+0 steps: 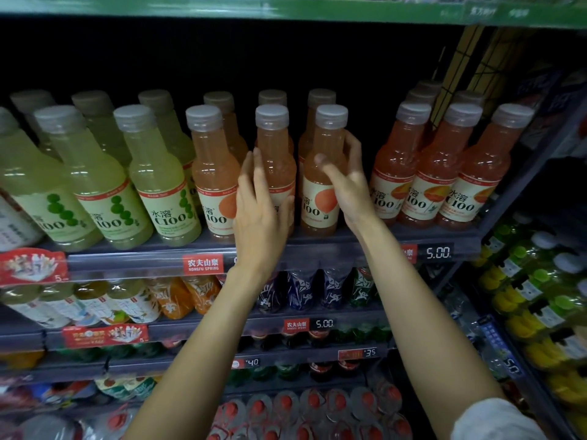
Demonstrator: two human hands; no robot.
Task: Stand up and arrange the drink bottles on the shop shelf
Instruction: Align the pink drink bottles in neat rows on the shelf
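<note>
1. Location of goods: the peach-coloured bottles stood upright on the top stocked shelf (317, 246), between the green bottles (95, 182) to their left and a group of orange bottles (441, 173) to their right. Every bottle in view was standing; none lay on its side.

2. Left hand (257, 214): fingers straight and together, laid flat against the side of the middle peach bottle (274, 154). It pressed the bottle and did not wrap it.

3. Right hand (346, 185): curled round the right peach bottle (324, 173), thumb across the front, fingers reaching behind the neck.

4. Step in hand, as judged: squaring the front peach row, labels forward and spacing even.

5. Recommended practice: turn the held bottle at its shoulder and keep its base on the shelf. Steady the neighbour with the flat hand while doing so.

6. Defect noted: a clear gap stood between the right peach bottle and the orange group. Closing it would probably call for sliding the bottle, not lifting it.

7. Hazard: the second-row bottles stood close behind; a hard push could topple them.
</note>
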